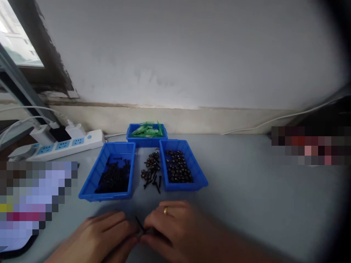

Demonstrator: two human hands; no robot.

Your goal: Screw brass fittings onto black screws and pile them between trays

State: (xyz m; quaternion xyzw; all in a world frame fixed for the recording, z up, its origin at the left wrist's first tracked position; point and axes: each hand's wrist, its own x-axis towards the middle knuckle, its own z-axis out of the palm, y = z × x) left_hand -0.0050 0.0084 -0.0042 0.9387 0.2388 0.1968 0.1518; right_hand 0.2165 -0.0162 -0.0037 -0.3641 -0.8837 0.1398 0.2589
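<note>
A: Your left hand point(108, 233) and right hand point(167, 226) meet at six o'clock on the table point(260, 204), fingertips almost touching. Both are curled nearly shut, pinching one small black screw point(139, 224) between them.

B: Which way does it lie?

A: Its long axis is tilted, one end toward eleven o'clock, the other down toward five, where your fingers cover it. I cannot tell which end is the head; the picture blurs there.

B: And around your hands?

A: At twelve o'clock, just beyond them, a loose pile of screws point(151, 171) lies on the bare table between two blue trays. The left tray point(93, 175) holds black screws, the right tray point(197, 175) holds darker, rounder fasteners. Behind both, a back tray point(130, 133) holds green plastic pieces. A white power strip point(65, 144) sits at ten o'clock.
</note>
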